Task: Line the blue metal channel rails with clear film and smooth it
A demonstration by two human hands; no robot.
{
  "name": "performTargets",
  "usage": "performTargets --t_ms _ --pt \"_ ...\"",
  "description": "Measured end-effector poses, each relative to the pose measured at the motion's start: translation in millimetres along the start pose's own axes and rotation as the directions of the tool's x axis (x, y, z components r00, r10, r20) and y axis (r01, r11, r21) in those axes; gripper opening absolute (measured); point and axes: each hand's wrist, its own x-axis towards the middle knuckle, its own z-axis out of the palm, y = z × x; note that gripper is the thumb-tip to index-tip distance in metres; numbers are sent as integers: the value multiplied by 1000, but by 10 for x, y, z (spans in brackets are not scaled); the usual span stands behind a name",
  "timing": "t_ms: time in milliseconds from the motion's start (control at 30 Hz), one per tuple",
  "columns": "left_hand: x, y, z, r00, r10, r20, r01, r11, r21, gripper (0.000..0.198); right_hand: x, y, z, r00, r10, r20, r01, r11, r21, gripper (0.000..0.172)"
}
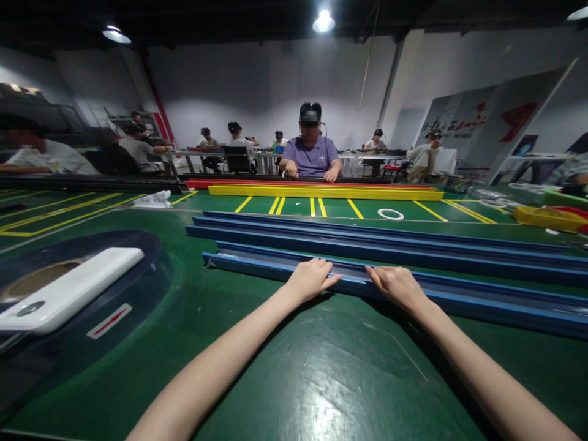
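Observation:
A long blue channel rail [482,300] lies across the green table in front of me. My left hand [311,278] rests on its near edge with the fingers curled over the rim and the thumb along the front. My right hand [395,285] grips the same edge a little to the right, fingers wrapped over it. A second blue rail [367,242] lies parallel just behind the first.
A white flat device [68,294] sits on a dark round tray [151,269] at the left. Yellow [321,193] and red rails [257,182] lie at the far side before a seated person [311,156]. A white ring [390,214] and a yellow tray [546,217] are at right.

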Motion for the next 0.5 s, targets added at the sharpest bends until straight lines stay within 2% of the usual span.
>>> performTargets --t_ms 233,500 --pt "-3 17 51 997 42 70 -44 999 28 47 -160 185 -37 997 63 53 -63 998 12 62" --pt "-48 -92 -22 995 0 98 -6 999 54 53 -163 182 -113 987 104 126 -103 995 -13 57"
